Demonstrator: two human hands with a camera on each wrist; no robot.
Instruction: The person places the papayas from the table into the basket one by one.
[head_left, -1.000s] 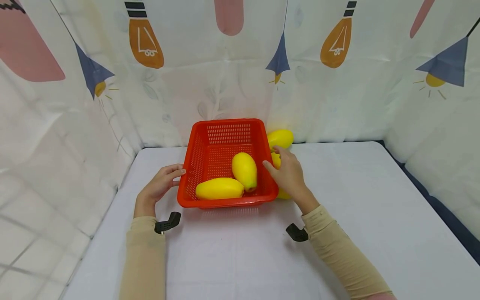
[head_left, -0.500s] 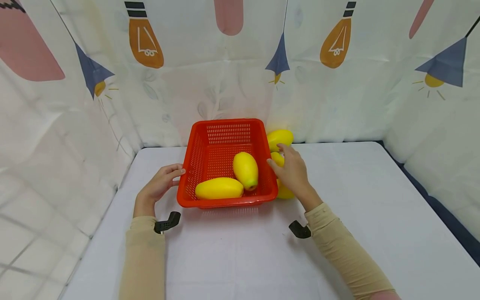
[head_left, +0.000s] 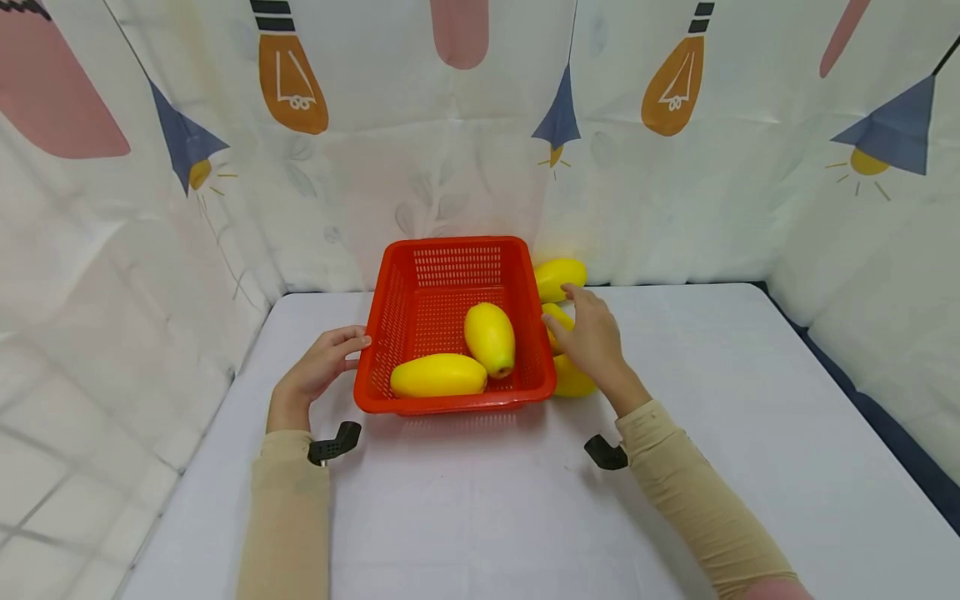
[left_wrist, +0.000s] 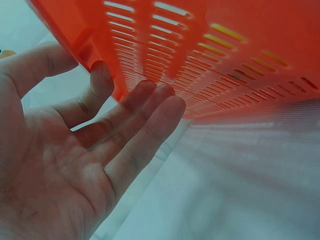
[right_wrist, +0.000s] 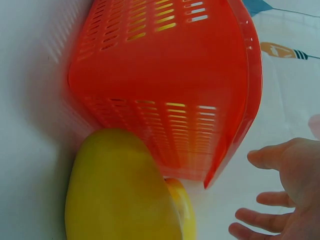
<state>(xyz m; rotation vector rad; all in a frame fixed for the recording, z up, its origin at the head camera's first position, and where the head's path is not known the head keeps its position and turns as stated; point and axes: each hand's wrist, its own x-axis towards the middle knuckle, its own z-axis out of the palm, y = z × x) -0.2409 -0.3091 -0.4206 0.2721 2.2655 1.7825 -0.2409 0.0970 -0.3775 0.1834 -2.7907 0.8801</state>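
A red plastic basket (head_left: pixel 420 312) with slotted walls stands near the back edge of the table, two smooth oblong yellow fruits (head_left: pixel 438 377) inside it. My left hand (head_left: pixel 318 375) is at the basket's left rim; in the left wrist view the thumb goes over the rim and the bent index finger is under it, the other fingertips against the slotted wall. My right hand (head_left: pixel 596 343) is relaxed, spread and holds nothing, over yellow fruits beside the basket's right wall. In the right wrist view a large yellow fruit (right_wrist: pixel 117 190) lies close to the basket, below that hand.
Three more yellow fruits lie in a row along the basket's right side, the rearmost fruit (head_left: pixel 561 277) near the back curtain (head_left: pixel 480 183). White cloth covers the table (head_left: pixel 465 500). Printed curtains surround the back and sides.
My right hand has moved a little right and away from the basket's right rim, uncovering more of the fruits there. The left hand and basket have hardly moved.
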